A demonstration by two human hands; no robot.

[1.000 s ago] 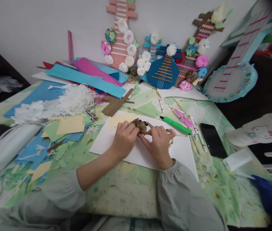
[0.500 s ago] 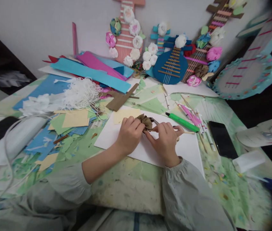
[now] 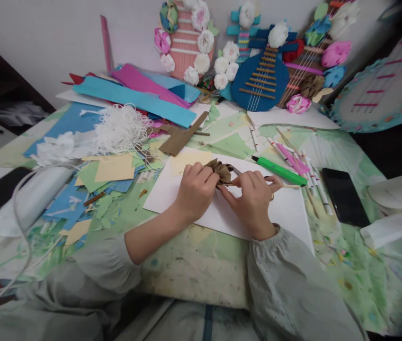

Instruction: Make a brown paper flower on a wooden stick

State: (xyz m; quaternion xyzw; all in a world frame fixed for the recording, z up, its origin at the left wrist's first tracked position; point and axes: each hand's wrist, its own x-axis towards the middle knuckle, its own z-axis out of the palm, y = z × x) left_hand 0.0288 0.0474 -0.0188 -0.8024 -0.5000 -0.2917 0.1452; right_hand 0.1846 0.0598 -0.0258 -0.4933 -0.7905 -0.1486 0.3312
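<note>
A brown crumpled-paper flower is pinched in my left hand, whose fingers are curled round its left side. My right hand is closed at the flower's lower right edge, thumb and forefinger together. From behind its fingers a thin wooden stick pokes out to the right. A narrow grey piece shows between flower and right hand; its kind is unclear. Both hands are over a white sheet, with a cream paper piece on it. Brown paper strips lie just beyond.
Beyond my right hand lie a green box cutter, several markers and a phone. At left are white string, paper scraps and a cable. Decorated paper lutes lean against the wall.
The camera view has shifted, so the scene sits a little higher and the right side further right. Both hands keep hold at the flower, with little visible change.
</note>
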